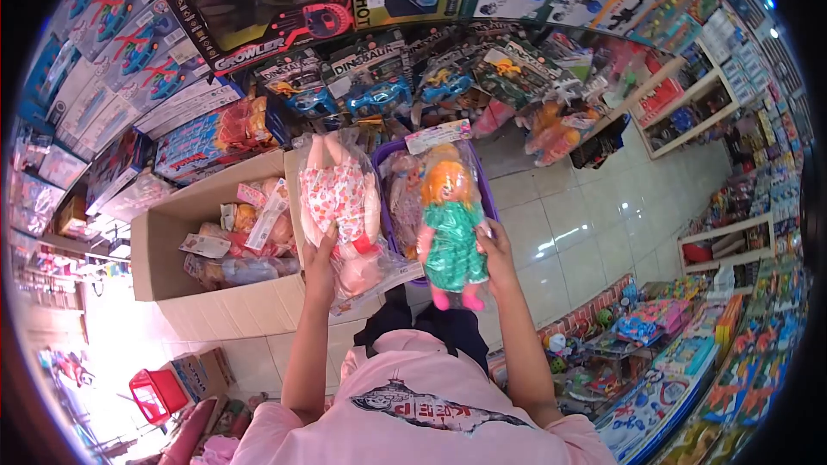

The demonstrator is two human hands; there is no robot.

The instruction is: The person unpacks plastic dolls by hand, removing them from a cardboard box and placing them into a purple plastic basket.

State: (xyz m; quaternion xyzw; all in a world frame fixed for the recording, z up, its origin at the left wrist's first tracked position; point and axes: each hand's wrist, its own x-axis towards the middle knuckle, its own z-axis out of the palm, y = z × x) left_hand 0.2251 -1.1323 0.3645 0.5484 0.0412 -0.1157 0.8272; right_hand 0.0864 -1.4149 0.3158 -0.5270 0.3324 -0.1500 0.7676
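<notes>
The soft doll with orange hair and a shiny green dress [451, 237], wrapped in clear plastic, hangs upright with its pink feet down, held at its side by the right hand [497, 245]. Just beside it, the left hand [320, 251] holds up the pale doll in a white dress with red flowers [340, 198], also in a clear bag.

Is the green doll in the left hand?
No, the right hand holds the green doll; the left hand holds a floral doll.

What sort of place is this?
Probably a toy shop: boxed toys cover the wall, a cardboard box holds bagged dolls, and the left hand grips a floral-dress doll, the right hand a green-dress doll.
</notes>
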